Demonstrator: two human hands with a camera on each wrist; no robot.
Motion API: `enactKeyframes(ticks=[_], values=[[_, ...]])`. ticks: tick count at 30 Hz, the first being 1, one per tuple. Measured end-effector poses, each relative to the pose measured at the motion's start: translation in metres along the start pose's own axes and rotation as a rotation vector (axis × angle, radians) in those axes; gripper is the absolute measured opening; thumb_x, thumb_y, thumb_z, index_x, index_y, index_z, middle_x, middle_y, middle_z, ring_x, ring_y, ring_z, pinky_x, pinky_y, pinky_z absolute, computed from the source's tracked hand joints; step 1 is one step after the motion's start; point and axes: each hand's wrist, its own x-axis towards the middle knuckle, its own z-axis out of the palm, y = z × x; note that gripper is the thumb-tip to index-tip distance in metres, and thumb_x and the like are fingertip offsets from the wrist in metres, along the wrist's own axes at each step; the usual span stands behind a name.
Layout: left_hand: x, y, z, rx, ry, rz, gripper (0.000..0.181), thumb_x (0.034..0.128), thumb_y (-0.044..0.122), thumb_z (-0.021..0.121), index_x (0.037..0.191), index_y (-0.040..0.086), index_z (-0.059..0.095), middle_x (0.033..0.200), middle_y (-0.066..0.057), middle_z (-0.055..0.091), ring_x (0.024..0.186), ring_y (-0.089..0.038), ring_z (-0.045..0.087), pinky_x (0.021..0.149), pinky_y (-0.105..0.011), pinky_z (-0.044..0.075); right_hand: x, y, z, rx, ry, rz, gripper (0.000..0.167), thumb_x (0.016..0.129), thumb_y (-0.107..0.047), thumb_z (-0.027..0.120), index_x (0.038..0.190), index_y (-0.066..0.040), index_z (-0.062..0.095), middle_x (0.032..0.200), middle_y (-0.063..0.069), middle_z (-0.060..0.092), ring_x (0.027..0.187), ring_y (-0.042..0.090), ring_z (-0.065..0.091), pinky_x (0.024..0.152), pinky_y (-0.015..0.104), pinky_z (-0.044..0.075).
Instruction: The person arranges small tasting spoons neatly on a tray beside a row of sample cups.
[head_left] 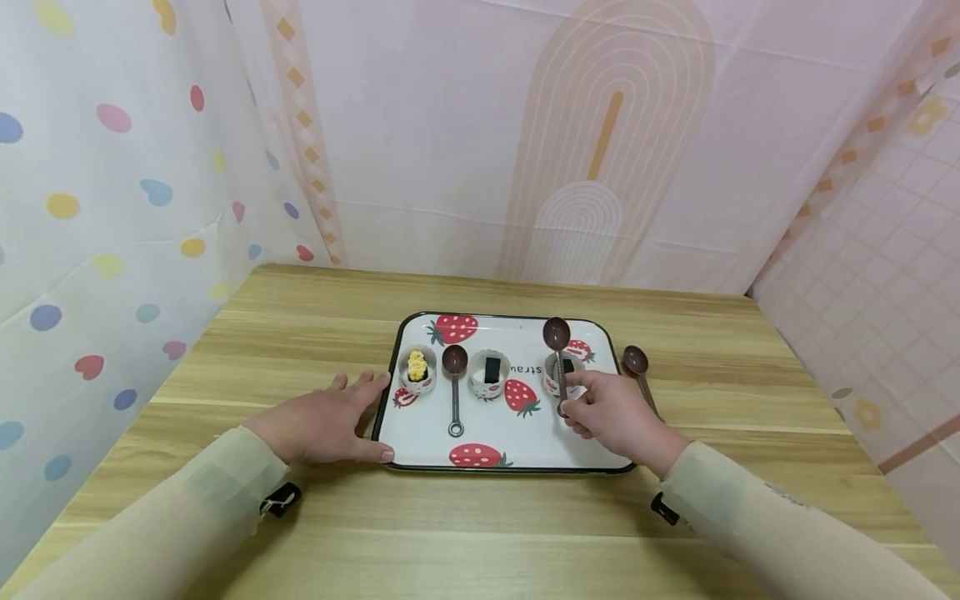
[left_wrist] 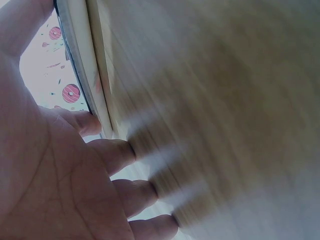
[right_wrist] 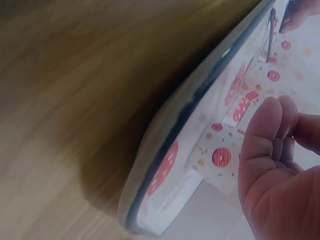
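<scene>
A white tray (head_left: 420, 437) with strawberry prints and a dark rim lies on the table. My left hand (head_left: 326, 421) touches its left edge, fingers spread, with the thumb at the near left corner. My right hand (head_left: 622, 421) pinches the handle of a brown spoon (head_left: 557, 334), whose bowl points away. The spoon passes over the right paper cup (head_left: 551, 386), which contains a small dark-wrapped piece (head_left: 568, 366). Another such piece (head_left: 492, 369) sits in the middle cup (head_left: 480, 387). In the left cup (head_left: 428, 383) is a yellow-topped sushi piece (head_left: 417, 365).
A second brown spoon (head_left: 454, 361) lies on the tray between the left and middle cups. Beyond the tray's right edge, a third spoon (head_left: 636, 360) lies on the wooden table (head_left: 480, 533), its handle partly behind my right hand. Patterned curtains (head_left: 420, 142) surround the table's back and sides.
</scene>
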Motion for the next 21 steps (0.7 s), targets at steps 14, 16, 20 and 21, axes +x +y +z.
enactKeyframes(ticks=[14,16,20,21], values=[[0.000,0.000,-0.001,0.006,0.003,0.004,0.127,0.0770,0.084,0.070,0.169,0.011,0.022,0.172,-0.025,0.024,0.155,-0.060,0.020,0.116,-0.073,0.035,0.004,-0.008,0.017,-0.010,-0.050,0.017,0.043,0.100,-0.006,0.067,0.143,-0.001,0.062,0.077,0.006,0.074,0.066,0.014,0.065,0.061,0.028,0.055],[0.000,0.000,-0.001,0.005,0.002,0.004,0.127,0.0771,0.084,0.070,0.169,0.011,0.022,0.172,-0.025,0.024,0.155,-0.060,0.019,0.116,-0.073,0.034,0.005,-0.009,0.020,-0.019,-0.058,0.015,0.042,0.100,-0.006,0.067,0.142,-0.002,0.063,0.076,0.006,0.073,0.066,0.014,0.065,0.059,0.027,0.053],[0.000,0.001,-0.001,0.003,-0.001,0.005,0.127,0.0772,0.084,0.070,0.169,0.011,0.021,0.172,-0.025,0.024,0.155,-0.060,0.019,0.117,-0.073,0.034,0.006,-0.010,0.024,-0.025,-0.064,0.019,0.040,0.100,-0.005,0.068,0.140,-0.003,0.065,0.075,0.006,0.072,0.065,0.015,0.064,0.058,0.027,0.052],[0.000,0.001,-0.001,0.002,-0.001,0.005,0.127,0.0773,0.084,0.070,0.169,0.011,0.021,0.172,-0.025,0.024,0.155,-0.060,0.019,0.117,-0.074,0.033,0.007,-0.010,0.025,-0.025,-0.065,0.021,0.039,0.100,-0.005,0.068,0.139,-0.003,0.065,0.075,0.006,0.072,0.065,0.015,0.064,0.058,0.027,0.053]])
